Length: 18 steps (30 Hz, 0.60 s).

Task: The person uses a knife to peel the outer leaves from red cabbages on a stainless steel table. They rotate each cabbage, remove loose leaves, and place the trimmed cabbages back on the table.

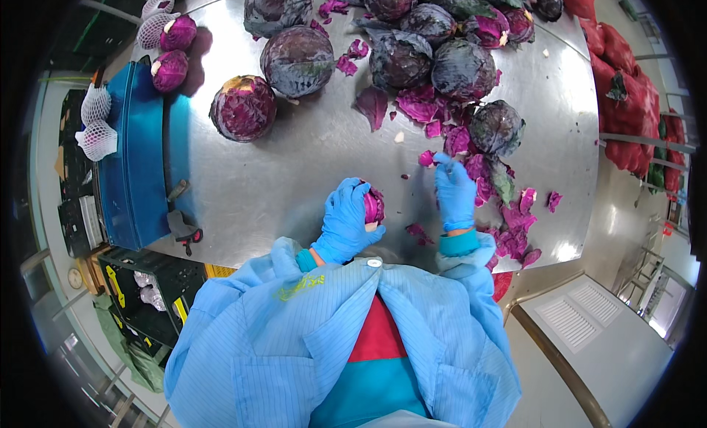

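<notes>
My left hand [343,221], in a blue glove, holds a small trimmed red cabbage [374,206] low over the steel table [309,152]. To its right my right hand [455,191], gloved too, has its fingertips at a small purple leaf piece [426,158]; whether they pinch it is unclear. Torn purple leaves [516,223] are scattered beside and beyond that hand. A dark unpeeled red cabbage [497,128] sits just past it. Farther left stands a larger red cabbage [243,108] with a pale cut stem end facing up.
Several whole red cabbages [297,60] line the table's far side. Two small peeled cabbages [169,70] lie by a blue bin [132,157] at the left, with white foam nets [98,140]. A knife-like tool [178,190] and a dark-and-red tool [185,232] lie near it. Red mesh sacks [627,107] stand right.
</notes>
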Motion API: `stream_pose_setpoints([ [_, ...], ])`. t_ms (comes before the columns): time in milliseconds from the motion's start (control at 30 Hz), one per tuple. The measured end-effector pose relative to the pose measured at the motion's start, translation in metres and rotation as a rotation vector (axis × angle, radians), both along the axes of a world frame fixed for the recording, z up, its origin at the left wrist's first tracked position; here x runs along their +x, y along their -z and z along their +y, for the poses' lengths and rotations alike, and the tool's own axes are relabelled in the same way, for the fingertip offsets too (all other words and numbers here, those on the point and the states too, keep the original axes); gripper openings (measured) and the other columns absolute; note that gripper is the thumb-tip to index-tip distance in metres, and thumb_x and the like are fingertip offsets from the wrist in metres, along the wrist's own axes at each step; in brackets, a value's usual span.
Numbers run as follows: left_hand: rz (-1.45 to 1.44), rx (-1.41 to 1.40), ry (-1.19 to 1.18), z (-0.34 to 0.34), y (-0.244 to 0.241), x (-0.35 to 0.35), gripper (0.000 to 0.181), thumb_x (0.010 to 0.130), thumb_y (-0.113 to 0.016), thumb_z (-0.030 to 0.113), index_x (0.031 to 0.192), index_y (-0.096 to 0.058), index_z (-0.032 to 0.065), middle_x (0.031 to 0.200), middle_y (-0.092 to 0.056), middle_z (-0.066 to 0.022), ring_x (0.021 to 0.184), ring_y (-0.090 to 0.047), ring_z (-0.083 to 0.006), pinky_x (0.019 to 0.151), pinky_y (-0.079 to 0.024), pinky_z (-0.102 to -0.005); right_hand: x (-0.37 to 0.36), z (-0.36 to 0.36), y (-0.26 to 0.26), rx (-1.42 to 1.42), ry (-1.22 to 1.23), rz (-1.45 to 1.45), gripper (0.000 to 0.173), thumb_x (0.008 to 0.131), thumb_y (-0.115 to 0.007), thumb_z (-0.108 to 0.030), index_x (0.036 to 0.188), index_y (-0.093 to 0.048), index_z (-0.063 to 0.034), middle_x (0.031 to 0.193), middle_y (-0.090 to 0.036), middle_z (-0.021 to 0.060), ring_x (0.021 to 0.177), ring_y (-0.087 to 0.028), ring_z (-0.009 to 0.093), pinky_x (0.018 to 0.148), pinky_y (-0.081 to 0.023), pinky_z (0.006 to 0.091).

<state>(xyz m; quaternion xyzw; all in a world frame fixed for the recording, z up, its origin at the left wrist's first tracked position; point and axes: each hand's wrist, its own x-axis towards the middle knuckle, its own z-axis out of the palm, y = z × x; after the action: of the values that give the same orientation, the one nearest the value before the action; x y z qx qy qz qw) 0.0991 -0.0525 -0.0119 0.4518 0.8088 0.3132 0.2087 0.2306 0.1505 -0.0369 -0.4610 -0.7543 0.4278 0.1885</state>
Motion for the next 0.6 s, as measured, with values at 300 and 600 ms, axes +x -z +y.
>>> stream_pose_setpoints([
  [300, 0.076, -0.211, 0.152, 0.004, -0.002, -0.008, 0.102, 0.062, -0.085, 0.041, 0.145, -0.037, 0.0052, 0.153, -0.026, -0.0275, 0.146, -0.021, -0.0451, 0.116, -0.024, -0.0544, -0.038, -0.057, -0.006, -0.969, -0.226, 0.260, 0.043, 0.085, -0.077, -0.016, 0.124, -0.064, -0.0032, 0.091, -0.067, 0.0024, 0.073, -0.057, 0.008, 0.073, -0.050, 0.0240],
  [600, -0.018, -0.120, 0.002, -0.003, -0.001, -0.001, 0.107, 0.062, -0.085, 0.042, 0.143, -0.031, -0.0021, 0.138, -0.036, -0.0294, 0.124, -0.038, -0.0483, 0.108, -0.033, -0.0549, -0.042, -0.061, 0.004, -0.371, -0.339, -0.023, 0.025, 0.085, -0.073, -0.025, 0.096, -0.070, -0.0028, 0.079, -0.067, 0.0151, 0.067, -0.062, 0.019, 0.060, -0.048, 0.0357],
])
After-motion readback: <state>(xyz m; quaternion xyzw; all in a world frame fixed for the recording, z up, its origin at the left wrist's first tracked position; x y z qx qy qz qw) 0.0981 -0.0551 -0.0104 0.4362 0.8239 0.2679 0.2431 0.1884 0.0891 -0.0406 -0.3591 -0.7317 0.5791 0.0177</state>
